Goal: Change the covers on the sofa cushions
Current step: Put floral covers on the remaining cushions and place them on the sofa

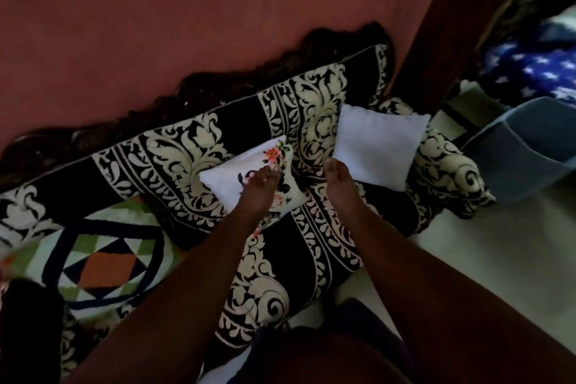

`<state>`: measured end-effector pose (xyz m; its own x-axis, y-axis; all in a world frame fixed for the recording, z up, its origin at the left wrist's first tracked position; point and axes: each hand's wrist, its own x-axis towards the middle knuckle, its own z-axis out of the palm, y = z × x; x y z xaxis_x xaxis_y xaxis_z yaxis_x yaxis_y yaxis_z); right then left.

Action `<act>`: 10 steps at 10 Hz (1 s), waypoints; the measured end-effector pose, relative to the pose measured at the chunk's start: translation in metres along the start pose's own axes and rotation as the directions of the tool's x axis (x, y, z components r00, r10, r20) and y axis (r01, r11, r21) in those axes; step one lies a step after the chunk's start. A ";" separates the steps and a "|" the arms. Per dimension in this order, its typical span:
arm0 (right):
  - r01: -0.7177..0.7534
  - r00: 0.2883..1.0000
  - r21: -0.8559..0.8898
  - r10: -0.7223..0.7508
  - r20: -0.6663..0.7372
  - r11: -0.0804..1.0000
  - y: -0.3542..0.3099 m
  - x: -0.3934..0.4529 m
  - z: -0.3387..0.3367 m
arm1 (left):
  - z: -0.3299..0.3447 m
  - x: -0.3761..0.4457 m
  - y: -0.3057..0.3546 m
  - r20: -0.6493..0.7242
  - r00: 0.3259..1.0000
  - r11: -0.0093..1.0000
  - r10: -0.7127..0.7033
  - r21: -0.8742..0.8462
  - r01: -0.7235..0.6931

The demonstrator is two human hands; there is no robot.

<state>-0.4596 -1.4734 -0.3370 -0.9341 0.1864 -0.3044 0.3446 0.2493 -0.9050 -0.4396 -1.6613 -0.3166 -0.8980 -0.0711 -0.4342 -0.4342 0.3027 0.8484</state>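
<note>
Left hand [260, 184] flat on floral cushion [237, 178]; right hand [338, 179] touching white cushion [378, 143]; both on sofa [224, 121], red wall [156, 9] behind, grey basket [523, 153] beside, contents unseen.

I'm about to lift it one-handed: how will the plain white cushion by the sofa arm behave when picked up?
The plain white cushion looks plump and soft, so probably light, giving under the fingers. It leans against the sofa back and may flop forward if nudged. No cover shows, so nothing should slip.

Left hand [260, 184]: reaching forward, arm extended, fingers lying fairly straight, palm down. Right hand [338, 179]: reaching alongside, arm extended, fingers pointing forward.
</note>
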 end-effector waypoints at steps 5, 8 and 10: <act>0.182 0.845 0.090 -0.109 -0.524 0.979 -0.013 -0.060 -0.347 | 0.258 -0.072 0.228 0.405 0.799 0.870 0.444 0.019 -0.493; 0.279 0.725 0.257 -0.028 -0.688 0.925 0.036 -0.107 -0.574 | 0.480 -0.151 0.316 0.567 0.632 0.805 0.528 -0.097 -0.585; 0.240 0.621 0.229 0.032 -0.783 0.944 0.079 -0.125 -0.666 | 0.597 -0.152 0.334 0.698 0.560 0.841 0.446 -0.112 -0.530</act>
<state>-0.2535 -0.8443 -0.1725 -0.4966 0.8678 0.0146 0.0802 0.0627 -0.9948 -0.4056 -0.9818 -0.1482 -0.6471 0.7586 -0.0759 0.1028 0.1855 0.9773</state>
